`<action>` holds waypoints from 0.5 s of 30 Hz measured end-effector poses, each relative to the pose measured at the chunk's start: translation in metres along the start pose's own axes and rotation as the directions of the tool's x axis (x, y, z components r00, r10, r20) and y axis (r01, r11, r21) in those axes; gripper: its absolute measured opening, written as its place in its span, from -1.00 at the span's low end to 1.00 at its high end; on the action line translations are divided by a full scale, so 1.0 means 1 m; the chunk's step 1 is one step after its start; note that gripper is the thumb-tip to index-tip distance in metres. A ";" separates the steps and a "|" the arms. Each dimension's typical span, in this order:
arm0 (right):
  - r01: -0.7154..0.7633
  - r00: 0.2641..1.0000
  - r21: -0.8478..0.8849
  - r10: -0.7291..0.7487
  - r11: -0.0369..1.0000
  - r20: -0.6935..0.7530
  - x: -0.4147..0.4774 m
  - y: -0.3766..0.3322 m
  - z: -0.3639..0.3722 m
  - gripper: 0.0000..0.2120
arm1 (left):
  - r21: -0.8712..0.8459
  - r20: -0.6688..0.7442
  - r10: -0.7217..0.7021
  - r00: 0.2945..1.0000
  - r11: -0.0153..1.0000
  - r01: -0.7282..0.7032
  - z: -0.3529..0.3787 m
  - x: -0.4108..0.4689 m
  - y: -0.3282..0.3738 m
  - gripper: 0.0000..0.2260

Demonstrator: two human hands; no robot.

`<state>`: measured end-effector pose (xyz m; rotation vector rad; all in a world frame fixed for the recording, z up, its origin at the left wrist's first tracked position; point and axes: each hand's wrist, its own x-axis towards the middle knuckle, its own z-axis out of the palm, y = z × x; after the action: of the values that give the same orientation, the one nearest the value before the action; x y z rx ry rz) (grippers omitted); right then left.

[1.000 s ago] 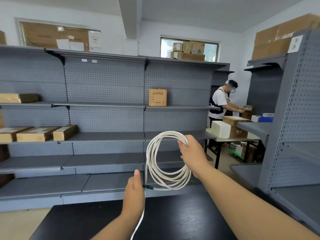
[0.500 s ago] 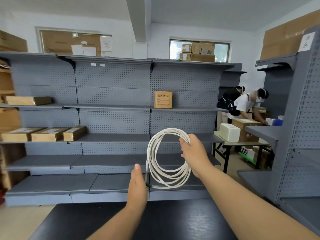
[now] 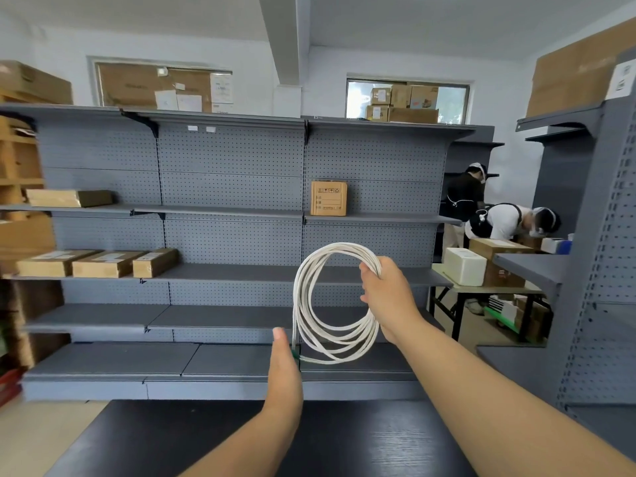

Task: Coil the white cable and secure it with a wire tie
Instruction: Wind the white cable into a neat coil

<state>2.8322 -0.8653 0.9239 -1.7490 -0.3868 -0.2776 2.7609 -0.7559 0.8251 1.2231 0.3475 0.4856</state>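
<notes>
White cable (image 3: pixel 300 297) is up in the air over the near edge of the dark table (image 3: pixel 344 442), in front of the grey shelving (image 3: pixel 234 270), and touches neither. It's wound into several round loops, approx. one bundle, though the turns fan apart at the bottom. R hand (image 3: pixel 385 294) is clenched round the loops at the coil's upper right w/ fingers wrapped over the bundle, carrying the weight. L hand (image 3: pixel 284 366) sits at the coil's lower left, thumb up. Its fingers are hidden behind the hand, but a strand runs straight down into it, so it reads as gripping the cable there. A small green piece (image 3: pixel 295 354) shows at that spot. Could be the wire tie or a plug boot, too small to tell. Progress est.: coiling mostly or fully done, no loose tail in view. Left to do: gather the splayed lower turns and wrap and twist a tie round the bundle. No tie seen closed round the coil yet.
</notes>
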 end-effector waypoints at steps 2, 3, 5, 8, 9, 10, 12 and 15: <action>0.000 1.000 0.007 0.000 1.000 0.008 0.000 0.002 0.001 -0.87 | 0.030 0.013 0.020 1.000 0.999 -0.020 0.005 0.000 0.003 -0.47; 0.001 1.000 0.013 -0.001 1.000 0.013 0.000 0.003 0.001 -0.87 | 0.039 0.009 0.029 1.000 0.999 -0.030 0.006 0.001 0.005 -0.48; 0.000 1.000 0.026 -0.001 1.000 0.024 -0.002 0.006 0.004 -0.87 | 0.059 -0.015 0.039 0.999 0.998 -0.038 0.009 0.002 0.009 -0.48; -0.012 0.999 0.032 0.010 0.999 0.046 -0.007 0.010 0.008 -0.86 | 0.083 -0.047 0.037 0.998 0.996 -0.033 0.010 0.005 0.012 -0.44; -0.016 0.999 0.042 0.014 0.999 0.053 -0.008 0.012 0.010 -0.87 | 0.076 -0.049 0.040 0.998 0.996 -0.036 0.010 0.006 0.012 -0.42; -0.019 0.998 0.058 0.016 0.998 0.056 -0.010 0.013 0.012 -0.87 | 0.073 -0.054 0.047 0.997 0.996 -0.043 0.009 0.007 0.012 -0.43; -0.022 0.999 0.099 0.018 0.995 0.047 -0.012 0.016 0.015 -0.89 | 0.091 -0.064 0.076 0.995 0.993 -0.070 0.008 0.007 0.015 -0.53; -0.049 0.999 0.181 0.045 0.982 0.029 -0.015 0.020 0.018 -0.89 | 0.161 -0.057 0.147 0.987 0.977 -0.136 0.008 0.005 0.022 -0.72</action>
<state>2.8258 -0.8532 0.8960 -1.5811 -0.3763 -0.1815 2.7650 -0.7538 0.8488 1.3928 0.3639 0.6341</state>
